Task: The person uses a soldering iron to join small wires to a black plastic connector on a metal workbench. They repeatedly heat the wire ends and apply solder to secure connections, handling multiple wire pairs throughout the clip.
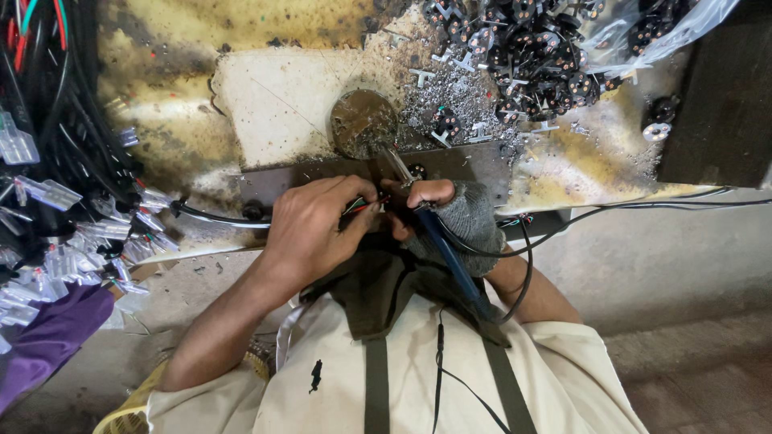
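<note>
The thin coloured wires (359, 206) sit at the centre of the view, at the front edge of the dark metal plate (458, 165), pinched in the left hand (310, 233). This hand is bare, its fingers curl closed around the wires, the knuckles point up and the forearm comes from the lower left. I see red and green strands, perhaps one more; they are too small to count well.

The right hand (446, 213) meets the left one, almost touching it. It wears a grey knitted fingerless glove, rough in texture, and it closes around one soldering iron (442, 249) with a blue handle. The metal tip points up toward the plate, the handle goes down along the wrist, and a black cord (523, 265) loops from it around the forearm.

The plate is flat, long and rectangular. Behind it lies one round rusty disc (363, 120) on the surface (273, 96), which is stained yellow and burnt black, with many small metal scraps scattered on it. At the top right a heap of small black round parts (531, 56) lies partly in a clear plastic bag (675, 32); they are too many to count. At the left hangs a bundle of black cables (64, 128) with many clear plastic connectors (48, 193).
</note>
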